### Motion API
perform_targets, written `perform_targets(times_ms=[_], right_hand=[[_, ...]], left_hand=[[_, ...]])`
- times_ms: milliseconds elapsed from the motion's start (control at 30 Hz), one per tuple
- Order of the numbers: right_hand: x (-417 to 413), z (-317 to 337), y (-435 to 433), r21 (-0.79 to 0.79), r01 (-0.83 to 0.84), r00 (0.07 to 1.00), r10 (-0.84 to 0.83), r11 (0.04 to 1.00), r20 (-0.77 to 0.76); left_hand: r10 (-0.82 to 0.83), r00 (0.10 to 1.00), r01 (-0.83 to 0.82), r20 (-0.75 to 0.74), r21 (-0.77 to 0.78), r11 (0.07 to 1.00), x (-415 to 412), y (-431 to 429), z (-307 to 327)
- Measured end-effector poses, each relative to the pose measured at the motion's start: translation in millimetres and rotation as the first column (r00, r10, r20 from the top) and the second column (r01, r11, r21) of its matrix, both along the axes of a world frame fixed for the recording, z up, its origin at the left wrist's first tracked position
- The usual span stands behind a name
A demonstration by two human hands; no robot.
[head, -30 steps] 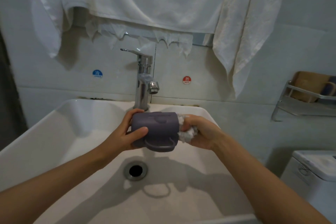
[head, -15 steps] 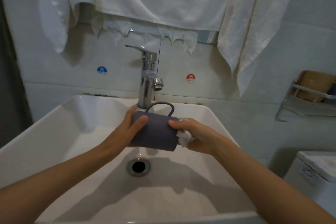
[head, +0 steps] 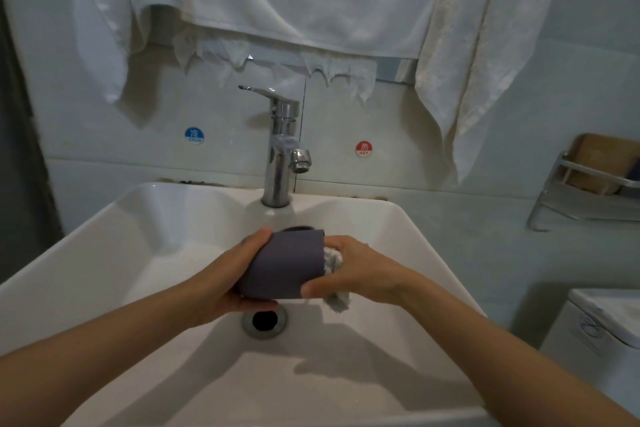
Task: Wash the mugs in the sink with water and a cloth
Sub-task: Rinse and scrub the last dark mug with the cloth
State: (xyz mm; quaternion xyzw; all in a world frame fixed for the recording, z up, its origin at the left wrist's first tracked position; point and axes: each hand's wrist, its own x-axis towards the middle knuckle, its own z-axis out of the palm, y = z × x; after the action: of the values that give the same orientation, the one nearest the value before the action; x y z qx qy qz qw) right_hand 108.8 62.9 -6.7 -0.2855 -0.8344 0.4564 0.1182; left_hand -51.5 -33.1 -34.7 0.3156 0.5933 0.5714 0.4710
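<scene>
Gripping the grey mug (head: 284,263) sideways over the drain (head: 265,321) of the sink (head: 104,218), my left hand (head: 221,284) curls round one end; my right hand (head: 360,270) pinches the cloth (head: 333,258) against the other.

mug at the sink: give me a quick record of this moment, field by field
mug: grey-purple, on its side, held above the sink basin
left hand: grips the mug's left part
right hand: holds the cloth, thumb on the mug
cloth: white, bunched at the mug's right end
faucet: chrome, behind the mug, no stream visible
drain: open, just below the mug
</scene>
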Motion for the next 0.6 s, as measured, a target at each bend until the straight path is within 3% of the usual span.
perform_targets(times_ms=[133, 200, 267, 333, 400, 467, 500, 600], right_hand=[[0.5, 1.3, 9.4, -0.462, -0.124, 0.934, -0.054, 0.878, -0.352], [-0.5, 1.7, 12.9, -0.536, -0.192, 0.891, -0.083, 0.822, -0.446], [-0.9, 1.4, 12.7, -0.545, -0.203, 0.879, -0.094, 0.814, -0.467], [-1.8, 2.9, 6.8, -0.474, -0.165, 0.903, -0.061, 0.865, -0.426], [-2.0, 4.8, -3.5, -0.192, -0.057, 0.949, -0.007, 0.980, -0.314], [-2.0, 4.9, -12.2, 0.130, 0.001, 0.992, 0.015, 0.992, -0.123], [-2.3, 4.7, -15.6, 0.213, 0.005, 0.999, 0.004, 0.977, -0.041], [-3.9, 0.1, -14.4, 0.204, 0.005, 1.000, -0.001, 0.979, -0.019]], left_hand=[[0.151, 0.928, -0.030, -0.342, 0.335, 0.942, 2.2, 1.3, 3.1], [0.232, 0.843, -0.009, -0.485, 0.420, 0.908, 5.5, -0.1, 5.4], [0.261, 0.813, -0.003, -0.521, 0.443, 0.896, 6.4, -0.6, 6.3], [0.229, 0.860, -0.029, -0.456, 0.404, 0.914, 4.0, 0.7, 6.1], [0.142, 0.962, -0.077, -0.235, 0.263, 0.962, 0.6, 1.3, 6.9], [0.064, 0.998, -0.062, -0.021, 0.080, 0.995, -1.0, 1.2, 4.7], [0.033, 0.998, -0.033, 0.049, 0.005, 0.999, -0.5, 0.4, 3.5], [0.017, 0.992, -0.006, 0.123, -0.085, 0.996, 0.1, -0.8, 2.5]])
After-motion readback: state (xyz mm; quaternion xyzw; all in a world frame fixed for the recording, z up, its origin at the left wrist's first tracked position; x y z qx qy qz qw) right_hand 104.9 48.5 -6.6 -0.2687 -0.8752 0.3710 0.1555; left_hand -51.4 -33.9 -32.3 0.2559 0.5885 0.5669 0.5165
